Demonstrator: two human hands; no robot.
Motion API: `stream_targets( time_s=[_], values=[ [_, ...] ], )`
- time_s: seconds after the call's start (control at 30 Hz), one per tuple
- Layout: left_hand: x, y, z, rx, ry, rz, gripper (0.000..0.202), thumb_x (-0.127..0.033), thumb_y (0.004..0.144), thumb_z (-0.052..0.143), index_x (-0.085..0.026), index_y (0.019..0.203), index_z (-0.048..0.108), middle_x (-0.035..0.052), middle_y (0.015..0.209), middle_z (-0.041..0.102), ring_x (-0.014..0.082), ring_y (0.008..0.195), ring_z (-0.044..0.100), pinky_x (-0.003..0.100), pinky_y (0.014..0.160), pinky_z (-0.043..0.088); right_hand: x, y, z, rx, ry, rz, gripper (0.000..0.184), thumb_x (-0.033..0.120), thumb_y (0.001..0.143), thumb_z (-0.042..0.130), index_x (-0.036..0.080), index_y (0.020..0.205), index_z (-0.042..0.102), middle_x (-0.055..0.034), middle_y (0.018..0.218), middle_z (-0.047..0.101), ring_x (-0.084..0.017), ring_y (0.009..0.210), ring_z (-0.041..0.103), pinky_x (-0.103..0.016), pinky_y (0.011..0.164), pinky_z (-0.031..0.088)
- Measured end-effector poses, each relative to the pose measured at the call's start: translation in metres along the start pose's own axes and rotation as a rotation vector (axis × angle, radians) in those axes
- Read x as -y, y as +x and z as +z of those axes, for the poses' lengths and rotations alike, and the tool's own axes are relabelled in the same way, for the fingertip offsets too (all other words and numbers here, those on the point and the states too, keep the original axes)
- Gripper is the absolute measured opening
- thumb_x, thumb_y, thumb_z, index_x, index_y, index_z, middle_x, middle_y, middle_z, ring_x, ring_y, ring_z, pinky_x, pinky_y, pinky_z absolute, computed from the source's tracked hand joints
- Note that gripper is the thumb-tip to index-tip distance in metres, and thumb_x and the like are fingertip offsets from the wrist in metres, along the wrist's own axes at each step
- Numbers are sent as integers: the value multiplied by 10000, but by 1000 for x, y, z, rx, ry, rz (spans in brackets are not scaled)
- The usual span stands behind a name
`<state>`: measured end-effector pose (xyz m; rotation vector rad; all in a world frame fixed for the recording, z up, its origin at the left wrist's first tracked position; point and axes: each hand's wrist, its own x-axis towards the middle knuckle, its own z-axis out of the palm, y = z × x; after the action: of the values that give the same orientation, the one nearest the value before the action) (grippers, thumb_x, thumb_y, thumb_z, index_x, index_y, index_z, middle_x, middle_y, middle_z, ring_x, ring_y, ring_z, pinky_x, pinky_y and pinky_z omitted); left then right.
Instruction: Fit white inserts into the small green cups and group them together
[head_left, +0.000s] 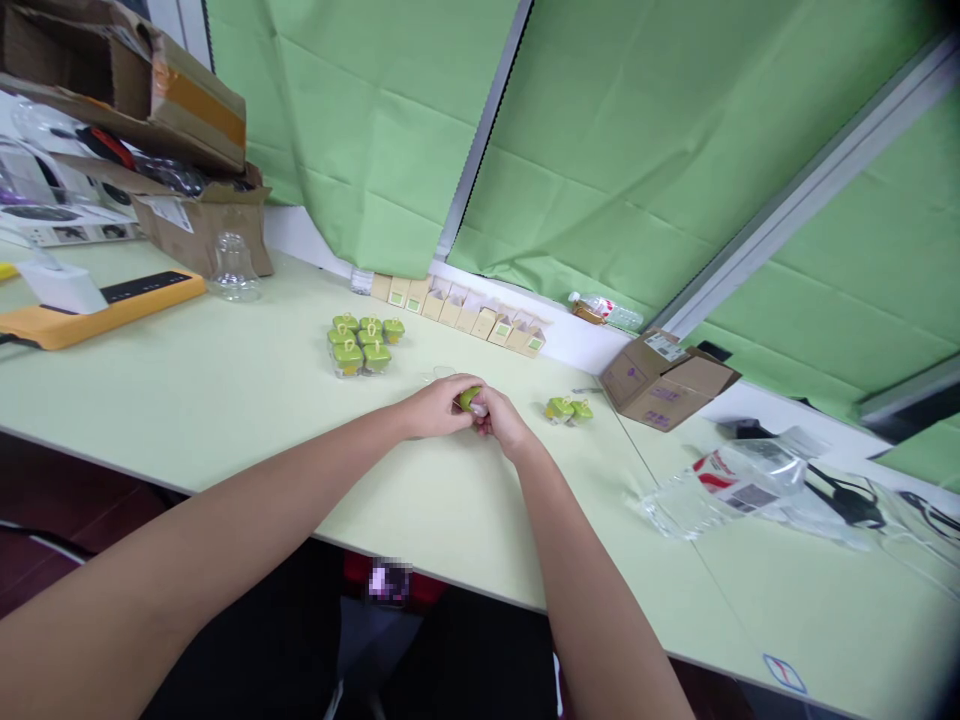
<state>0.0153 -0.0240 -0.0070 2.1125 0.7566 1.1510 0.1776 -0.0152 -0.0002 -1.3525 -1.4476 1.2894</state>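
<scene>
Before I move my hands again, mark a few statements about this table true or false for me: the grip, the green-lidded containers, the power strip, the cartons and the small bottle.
1. The left hand and right hand together hold a small green item. True.
2. The larger cluster of green-lidded containers stands right of the hands. False: the larger cluster is to their left.
3. The power strip is blue. False: the power strip is orange and black.
4. Small cardboard cartons stand in a row. True.
5. The small bottle stands upright. False: the small bottle lies on its side.
</scene>
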Motion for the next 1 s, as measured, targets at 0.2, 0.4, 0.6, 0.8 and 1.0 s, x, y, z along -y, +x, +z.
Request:
stream_targets(
  time_s=[0.2,0.4,0.6,0.8,1.0],
  values=[
    [7,2,0,-55,-4,-107,473,-139,684,575,-212,1151,607,46,1068,655,172,847,625,286,730,514,2,-2,-6,59,131,17,289,362,660,510,204,888,589,55,553,438,-116,488,387,-230,445,368],
    [13,1,-4,-94,105,-158,480,-163,675,567,-219,1152,584,26,1008,642,162,786,590,284,703,494,2,-3,-11,-159,23,-24,297,444,727,549,241,944,548,76,564,449,-118,479,378,-235,455,355],
    [20,1,-9,-123,171,-180,485,-197,698,578,-222,1182,564,39,1074,626,169,840,591,281,729,494,-4,-3,-15,-316,-562,-190,322,584,781,593,262,787,582,35,601,545,-158,578,464,-270,562,326],
    [18,0,-9,-119,181,-142,490,-207,726,581,-230,1215,558,50,1132,620,176,881,601,292,771,506,-13,-2,-12,-251,-753,-246,307,576,794,639,269,778,630,-44,676,603,-227,691,552,-312,665,344],
    [9,0,-8,-133,190,-61,529,-177,721,568,-239,1247,554,56,1201,616,190,961,608,291,809,521,-3,-7,-13,-374,-682,-446,269,504,822,629,250,902,669,-76,867,617,-245,861,562,-375,829,415]
  ],
)
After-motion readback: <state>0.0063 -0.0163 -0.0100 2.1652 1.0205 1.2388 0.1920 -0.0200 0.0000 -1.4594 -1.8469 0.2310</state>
